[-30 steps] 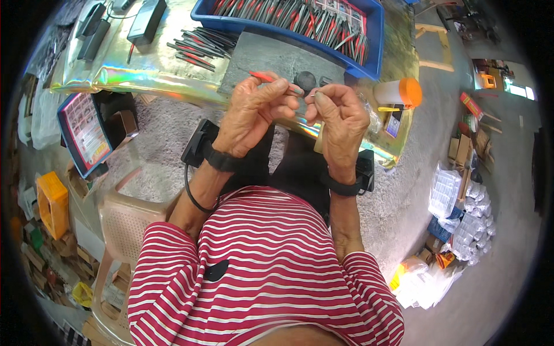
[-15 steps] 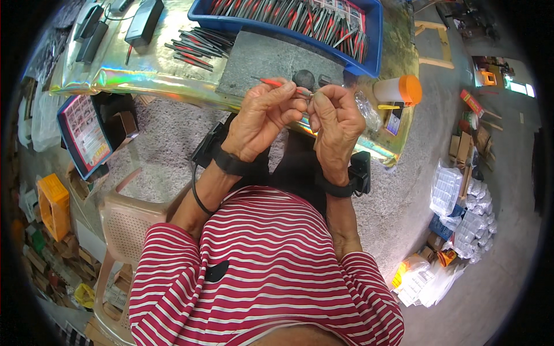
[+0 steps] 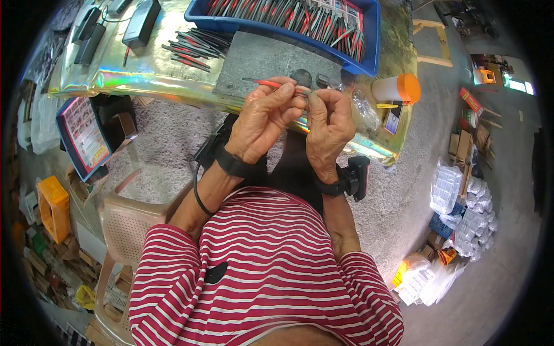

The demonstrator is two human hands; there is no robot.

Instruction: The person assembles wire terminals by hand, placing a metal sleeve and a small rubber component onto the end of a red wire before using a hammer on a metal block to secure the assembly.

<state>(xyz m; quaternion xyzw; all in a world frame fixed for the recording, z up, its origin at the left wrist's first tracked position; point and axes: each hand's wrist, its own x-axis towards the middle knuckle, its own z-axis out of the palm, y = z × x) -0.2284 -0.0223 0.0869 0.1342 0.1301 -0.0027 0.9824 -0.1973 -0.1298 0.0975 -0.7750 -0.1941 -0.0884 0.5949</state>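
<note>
Pinching red tool (image 3: pixel 266 84) in left hand (image 3: pixel 262 121), right hand (image 3: pixel 329 124) clamped on its tip; brace wrists over counter (image 3: pixel 173 81) edge.

Slim tool (image 3: pixel 266 84) pinched in left hand (image 3: pixel 262 124): red handle, dark metal tip. Tray (image 3: pixel 369 40): blue, filled with red-and-grey tools. Table cover (image 3: pixel 144 78): iridescent, gold-green with rainbow sheen. Mat (image 3: pixel 271 60): grey. Jar (image 3: pixel 397 89): translucent white, orange lid. Shirt (image 3: pixel 265 271): red with white stripes. Wrist bands (image 3: pixel 234 164): black. Chair (image 3: pixel 124 230): beige. Crate (image 3: pixel 53 207): orange.
</note>
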